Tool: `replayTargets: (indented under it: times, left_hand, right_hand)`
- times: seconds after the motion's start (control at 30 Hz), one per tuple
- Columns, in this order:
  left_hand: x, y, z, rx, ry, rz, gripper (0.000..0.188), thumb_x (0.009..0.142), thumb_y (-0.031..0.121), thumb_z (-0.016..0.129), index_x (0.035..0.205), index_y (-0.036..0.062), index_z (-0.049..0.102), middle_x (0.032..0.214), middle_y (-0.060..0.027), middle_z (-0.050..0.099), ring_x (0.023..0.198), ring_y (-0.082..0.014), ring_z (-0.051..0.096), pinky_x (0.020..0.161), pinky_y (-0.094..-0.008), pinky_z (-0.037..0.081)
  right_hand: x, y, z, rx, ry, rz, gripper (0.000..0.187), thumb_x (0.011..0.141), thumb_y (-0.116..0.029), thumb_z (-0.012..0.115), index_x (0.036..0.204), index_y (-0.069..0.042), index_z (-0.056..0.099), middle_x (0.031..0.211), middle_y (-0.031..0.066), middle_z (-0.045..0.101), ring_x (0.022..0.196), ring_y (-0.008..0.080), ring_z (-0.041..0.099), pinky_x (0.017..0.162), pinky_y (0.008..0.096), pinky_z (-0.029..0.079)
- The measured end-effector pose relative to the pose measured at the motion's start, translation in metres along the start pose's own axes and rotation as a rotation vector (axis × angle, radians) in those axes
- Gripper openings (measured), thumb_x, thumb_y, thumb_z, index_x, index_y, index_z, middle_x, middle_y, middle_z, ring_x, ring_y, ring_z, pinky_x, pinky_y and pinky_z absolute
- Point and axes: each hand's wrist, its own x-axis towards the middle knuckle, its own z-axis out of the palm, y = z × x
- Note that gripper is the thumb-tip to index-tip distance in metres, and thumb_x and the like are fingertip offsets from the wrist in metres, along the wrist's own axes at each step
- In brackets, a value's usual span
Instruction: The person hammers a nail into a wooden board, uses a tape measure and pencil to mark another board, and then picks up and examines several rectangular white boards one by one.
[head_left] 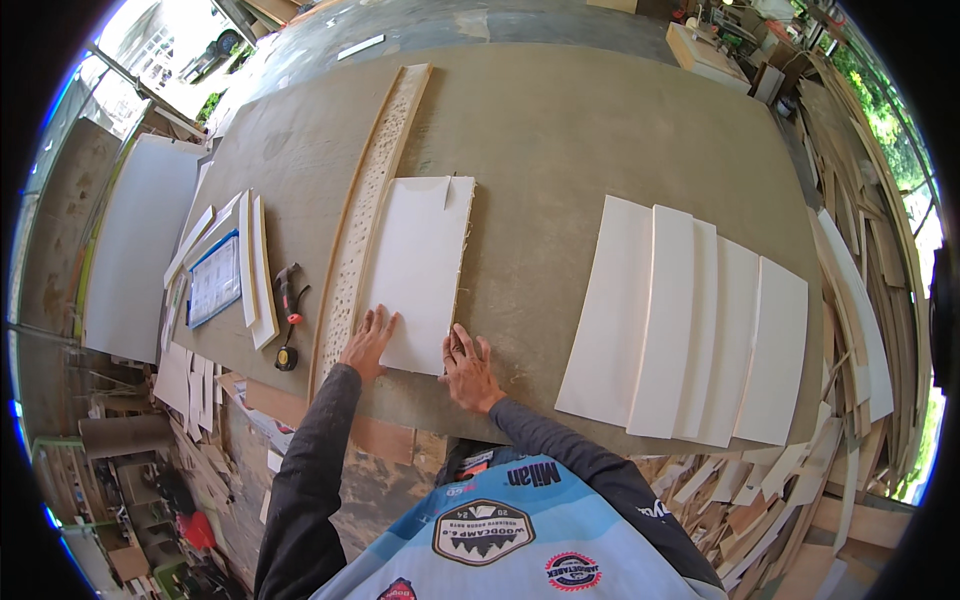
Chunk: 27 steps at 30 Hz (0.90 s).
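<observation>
A white rectangular board [420,270] lies flat on the large brown table, its right edge rough and a short dark slit or line at its far end. My left hand [370,342] rests over its near left corner with fingers spread, beside a long perforated wooden strip [376,180]. At the near right corner, my right hand [470,370] grips the board's edge with bent fingers. Something dark shows between those fingers, too small to make out. The board's left side lies along the strip.
Several white panels [600,300] overlap at the table's right. Left of the strip lie a hammer [290,292], a tape measure [286,357], a blue-edged document sleeve [215,280] and white strips [263,270]. Wood offcuts [770,480] pile up below the table's right edge.
</observation>
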Motion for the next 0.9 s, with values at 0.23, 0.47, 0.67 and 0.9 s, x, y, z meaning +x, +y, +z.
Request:
replayTargets:
  times: [0.23,0.47,0.67,0.9]
  left_hand:
    - [0.014,-0.003,-0.007,0.02,-0.009,-0.007,0.125,0.065,0.018,0.091,0.162,0.0082,0.013,0.162,-0.0327,0.016,0.149,-0.0496,0.023,0.122,-0.0436,0.031]
    - [0.031,-0.006,-0.014,0.026,0.009,-0.012,0.127,0.063,0.019,0.092,0.162,0.0082,0.013,0.162,-0.033,0.017,0.148,-0.0499,0.025,0.121,-0.0437,0.032]
    - [0.041,-0.009,-0.02,0.037,0.006,-0.001,0.127,0.062,0.018,0.093,0.162,0.0086,0.014,0.162,-0.0332,0.018,0.148,-0.0498,0.026,0.121,-0.0432,0.033]
    - [0.054,-0.011,-0.031,0.047,0.004,-0.021,0.126,0.062,0.016,0.092,0.162,0.0095,0.014,0.162,-0.0317,0.019,0.148,-0.0473,0.027,0.121,-0.0422,0.034]
  right_hand:
    - [0.011,0.006,-0.007,-0.018,-0.024,0.004,0.071,0.093,-0.031,0.065,0.144,0.012,0.04,0.153,0.0286,0.037,0.152,0.0356,0.016,0.115,0.0611,0.019]
    - [0.024,0.015,-0.015,-0.051,-0.013,0.011,0.072,0.092,-0.031,0.067,0.144,0.011,0.041,0.153,0.0274,0.038,0.152,0.0354,0.017,0.114,0.0614,0.021]
    - [0.033,0.02,-0.017,-0.089,-0.035,0.031,0.071,0.093,-0.031,0.066,0.145,0.01,0.041,0.153,0.026,0.04,0.152,0.0338,0.018,0.115,0.0603,0.023]
    - [0.047,0.027,-0.021,-0.108,-0.006,0.045,0.068,0.094,-0.031,0.066,0.145,0.009,0.043,0.152,0.0241,0.042,0.152,0.0325,0.019,0.114,0.0602,0.024]
